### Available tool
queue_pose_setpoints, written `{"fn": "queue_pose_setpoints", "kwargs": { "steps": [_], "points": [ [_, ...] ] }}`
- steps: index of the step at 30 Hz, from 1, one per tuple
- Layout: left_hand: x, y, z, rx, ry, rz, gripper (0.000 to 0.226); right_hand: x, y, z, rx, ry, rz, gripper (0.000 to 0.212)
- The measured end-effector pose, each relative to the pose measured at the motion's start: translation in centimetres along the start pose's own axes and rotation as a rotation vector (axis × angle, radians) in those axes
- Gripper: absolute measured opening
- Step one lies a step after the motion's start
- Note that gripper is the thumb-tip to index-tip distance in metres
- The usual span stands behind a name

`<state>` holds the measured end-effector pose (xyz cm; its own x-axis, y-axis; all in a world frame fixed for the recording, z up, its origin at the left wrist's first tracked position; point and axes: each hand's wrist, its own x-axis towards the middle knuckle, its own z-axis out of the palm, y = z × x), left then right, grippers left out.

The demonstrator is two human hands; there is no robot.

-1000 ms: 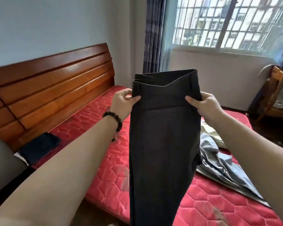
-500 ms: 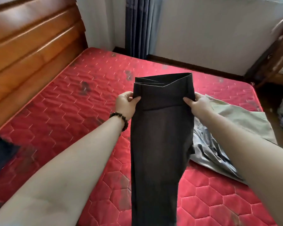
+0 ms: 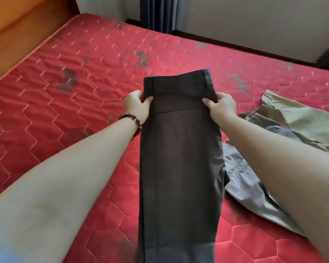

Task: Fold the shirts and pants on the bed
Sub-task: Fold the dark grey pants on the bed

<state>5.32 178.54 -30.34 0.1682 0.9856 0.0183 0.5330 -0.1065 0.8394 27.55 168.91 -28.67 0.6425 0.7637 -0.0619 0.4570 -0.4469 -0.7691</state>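
Observation:
Dark pants (image 3: 180,158), folded lengthwise, stretch from the waistband down past the bottom of the view over the red quilted mattress (image 3: 65,111). My left hand (image 3: 136,106) grips the waistband's left edge, and a beaded bracelet sits on that wrist. My right hand (image 3: 221,108) grips the right edge of the waistband. To the right lie a grey garment (image 3: 254,186) and an olive-green garment (image 3: 300,120), both crumpled on the mattress.
The wooden headboard (image 3: 17,25) runs along the upper left. A dark curtain (image 3: 156,14) hangs at the far wall beyond the bed. A white wall (image 3: 254,21) lies behind the bed's far side.
My hands have lowered the pants from chest height toward the mattress, and the view has tipped down from the window to the bed. The waistband has tilted flatter, away from me.

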Motion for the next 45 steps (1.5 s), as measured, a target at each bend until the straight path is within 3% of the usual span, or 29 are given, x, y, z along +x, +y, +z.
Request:
{"fn": "queue_pose_setpoints", "kwargs": {
  "steps": [3, 5, 7, 12, 16, 26, 35, 39, 45],
  "points": [
    [2.5, -3.5, 3.0, 0.063, 0.031, -0.050, 0.015, 3.1, 2.9, 3.8, -0.116, -0.023, 0.034, 0.030],
    [3.3, -6.1, 5.1, 0.111, 0.023, -0.120, 0.036, 4.3, 5.3, 6.2, -0.226, -0.079, 0.077, 0.044],
    [3.1, -8.8, 7.3, 0.248, -0.048, -0.073, 0.048, 4.5, 8.0, 8.5, -0.326, -0.170, 0.053, 0.054],
    [-2.1, -14.3, 13.2, 0.645, -0.313, 0.245, 0.060, 1.6, 14.4, 13.9, -0.670, -0.352, -0.309, 0.061],
    [-4.1, -18.0, 16.4, 0.928, -0.388, 0.274, 0.069, 0.4, 17.9, 17.1, -0.855, -0.403, -0.421, 0.065],
    [-1.3, -19.7, 18.0, 0.943, -0.276, 0.348, 0.069, 2.0, 20.6, 19.4, -0.868, -0.196, -0.433, 0.063],
    [-4.0, -18.7, 17.5, 1.041, -0.276, 0.364, 0.071, 0.6, 19.7, 18.5, -0.904, -0.291, -0.451, 0.069],
    [-8.2, -17.9, 17.1, 1.000, -0.362, 0.430, 0.073, -4.0, 20.2, 17.5, -0.881, -0.329, -0.493, 0.066],
    [-13.0, -18.6, 14.8, 0.997, -0.432, 0.349, 0.074, -10.9, 21.7, 15.2, -0.885, -0.316, -0.449, 0.066]
  ]
}}
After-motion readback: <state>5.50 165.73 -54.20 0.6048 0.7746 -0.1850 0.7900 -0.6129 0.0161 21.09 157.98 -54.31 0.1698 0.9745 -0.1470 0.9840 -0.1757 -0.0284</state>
